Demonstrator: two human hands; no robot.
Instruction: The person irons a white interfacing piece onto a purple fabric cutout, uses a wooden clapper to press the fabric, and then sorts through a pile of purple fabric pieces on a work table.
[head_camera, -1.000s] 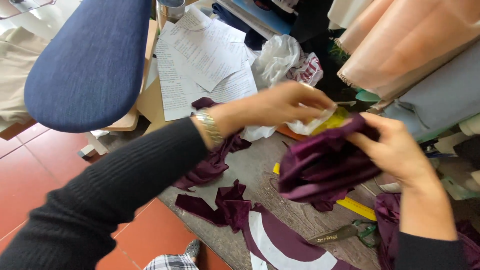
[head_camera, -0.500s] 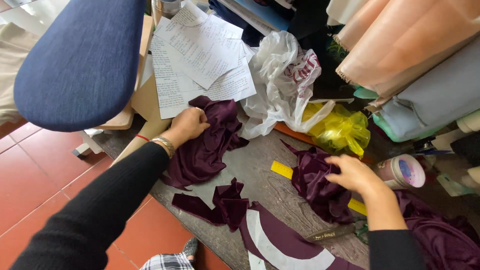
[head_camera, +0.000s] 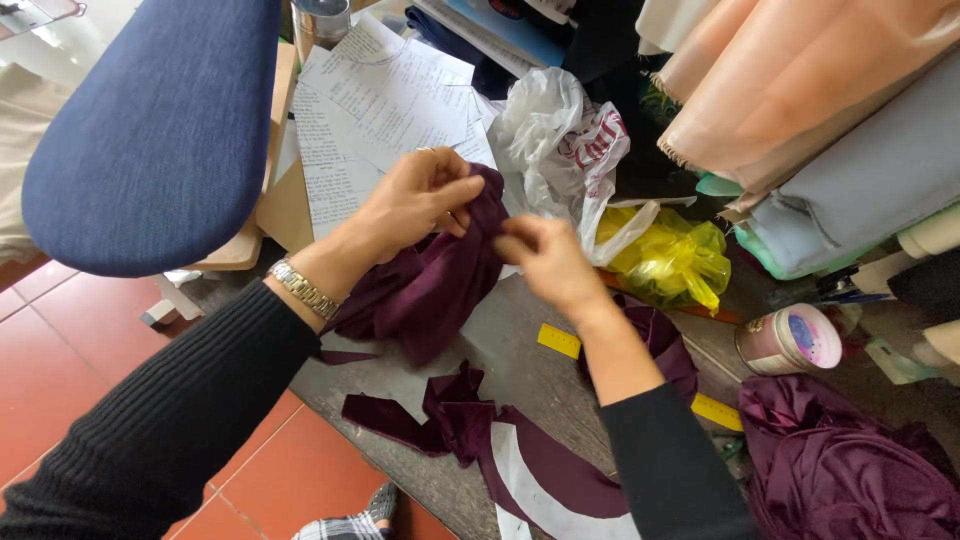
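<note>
The dark plum cloth (head_camera: 430, 280) hangs bunched over the near left edge of the tabletop (head_camera: 530, 375), and its loose tail could, I think, slide off toward the tiled floor (head_camera: 90, 370) or drag the scraps (head_camera: 450, 420) along. The left hand (head_camera: 415, 200) pinches its top fold, fingers closed on it; the right hand (head_camera: 545, 260) grips the same fold just beside, also closed
</note>
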